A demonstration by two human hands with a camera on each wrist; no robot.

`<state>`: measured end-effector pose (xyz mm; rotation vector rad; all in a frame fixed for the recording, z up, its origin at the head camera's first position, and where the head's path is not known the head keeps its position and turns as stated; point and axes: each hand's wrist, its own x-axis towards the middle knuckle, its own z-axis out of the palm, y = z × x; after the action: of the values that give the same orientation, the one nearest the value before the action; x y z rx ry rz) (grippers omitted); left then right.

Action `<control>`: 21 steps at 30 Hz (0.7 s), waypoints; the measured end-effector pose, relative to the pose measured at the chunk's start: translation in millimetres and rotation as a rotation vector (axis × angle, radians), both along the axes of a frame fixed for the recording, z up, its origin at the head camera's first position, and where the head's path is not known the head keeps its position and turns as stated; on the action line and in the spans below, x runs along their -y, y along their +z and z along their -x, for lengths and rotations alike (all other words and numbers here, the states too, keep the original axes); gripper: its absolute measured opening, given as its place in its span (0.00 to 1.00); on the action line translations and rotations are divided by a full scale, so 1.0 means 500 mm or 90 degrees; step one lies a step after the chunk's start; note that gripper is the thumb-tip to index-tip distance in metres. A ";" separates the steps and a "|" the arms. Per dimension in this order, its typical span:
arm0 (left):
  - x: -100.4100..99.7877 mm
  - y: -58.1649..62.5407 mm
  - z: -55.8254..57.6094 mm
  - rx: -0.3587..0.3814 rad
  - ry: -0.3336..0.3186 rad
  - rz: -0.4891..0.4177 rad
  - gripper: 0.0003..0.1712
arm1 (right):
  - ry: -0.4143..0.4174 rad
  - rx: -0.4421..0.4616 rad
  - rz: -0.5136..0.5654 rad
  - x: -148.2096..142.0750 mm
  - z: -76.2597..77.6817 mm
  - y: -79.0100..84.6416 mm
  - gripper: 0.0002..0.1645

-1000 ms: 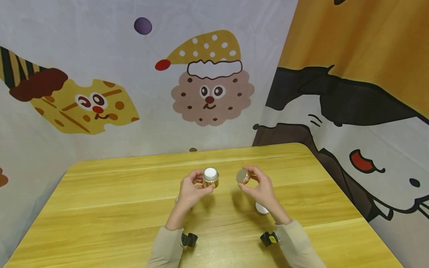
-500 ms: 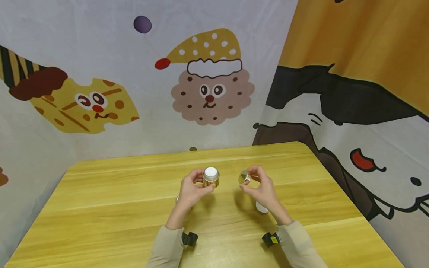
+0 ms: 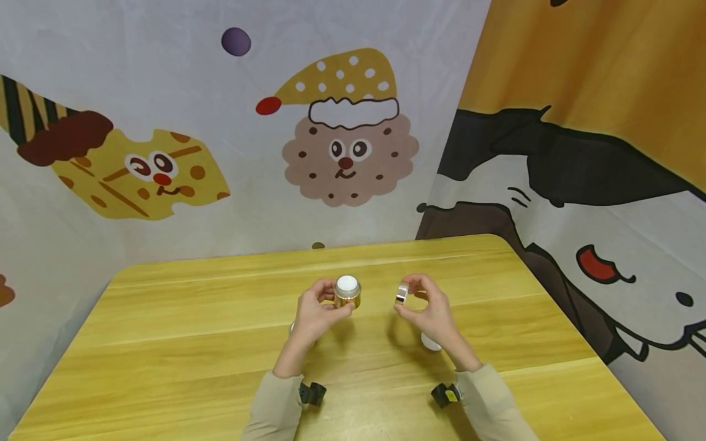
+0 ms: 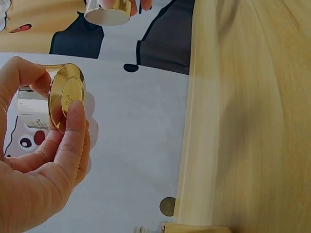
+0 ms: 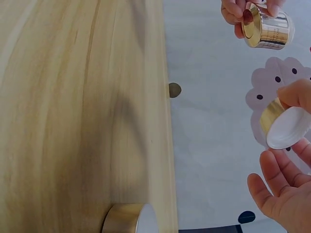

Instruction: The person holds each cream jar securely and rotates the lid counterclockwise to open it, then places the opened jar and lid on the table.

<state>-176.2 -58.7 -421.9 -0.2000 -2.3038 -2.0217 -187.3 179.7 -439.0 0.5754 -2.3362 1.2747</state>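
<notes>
My left hand (image 3: 318,313) grips a shiny gold cosmetic jar (image 3: 347,296) above the table, its white top face upward. In the left wrist view, a finger lies against the gold base of the jar (image 4: 58,104). To the right, apart from the jar, my right hand (image 3: 432,311) pinches a gold lid (image 3: 402,293) between thumb and fingers, edge-on to the head camera. The right wrist view shows the white inside of this lid (image 5: 290,128), with some fingers spread beneath it.
Beside my right forearm, a second gold lid (image 5: 124,219) with a white inside (image 3: 431,342) rests on the wooden table (image 3: 182,343). Another gold piece with a clear neck (image 4: 194,228), mostly hidden by my left wrist in the head view, is there too. A printed cloth (image 3: 248,202) hangs behind.
The lid in my right hand has turned from showing its flat top to being edge-on, shifting very slightly. My left hand and the jar have stayed nearly still.
</notes>
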 end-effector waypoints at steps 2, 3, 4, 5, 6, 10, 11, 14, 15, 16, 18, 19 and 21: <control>0.000 -0.013 0.006 -0.001 0.002 -0.004 0.24 | 0.003 -0.008 0.002 0.000 0.000 -0.002 0.30; 0.001 -0.016 0.007 -0.003 0.002 -0.004 0.24 | 0.004 -0.011 0.003 0.000 0.000 -0.003 0.30; 0.001 -0.018 0.007 -0.006 0.001 -0.005 0.24 | 0.004 -0.012 0.003 -0.001 0.000 -0.004 0.30; 0.001 -0.019 0.008 -0.009 0.000 -0.007 0.24 | 0.002 -0.011 0.000 -0.001 0.000 -0.006 0.30; 0.001 -0.020 0.008 -0.012 0.000 -0.009 0.24 | -0.002 -0.008 -0.005 -0.002 0.000 -0.007 0.30; 0.002 -0.021 0.007 -0.017 0.000 -0.011 0.24 | -0.018 0.015 -0.013 -0.004 -0.002 -0.007 0.31; 0.002 -0.021 0.007 -0.016 0.000 -0.013 0.24 | -0.021 0.018 -0.014 -0.005 -0.002 -0.008 0.31; 0.001 -0.021 0.007 -0.010 0.001 -0.017 0.24 | -0.019 0.015 -0.014 -0.008 -0.002 -0.010 0.30; 0.000 -0.021 0.008 -0.007 0.000 -0.019 0.24 | -0.017 0.010 -0.016 -0.008 -0.002 -0.010 0.29; 0.000 -0.021 0.008 -0.003 0.000 -0.021 0.24 | -0.015 0.004 -0.019 -0.009 -0.001 -0.010 0.29; 0.000 -0.018 0.007 -0.001 0.000 -0.018 0.25 | -0.011 -0.006 -0.025 -0.009 -0.001 -0.011 0.28; 0.000 -0.016 0.007 0.002 0.000 -0.017 0.25 | -0.009 -0.008 -0.027 -0.009 -0.001 -0.011 0.28; -0.001 -0.009 0.004 0.004 0.000 -0.014 0.24 | -0.006 -0.007 -0.030 -0.009 -0.002 -0.010 0.27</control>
<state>-178.3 -58.4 -426.6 -0.1915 -2.2841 -2.0493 -186.3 184.2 -444.0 0.5835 -2.3621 1.2119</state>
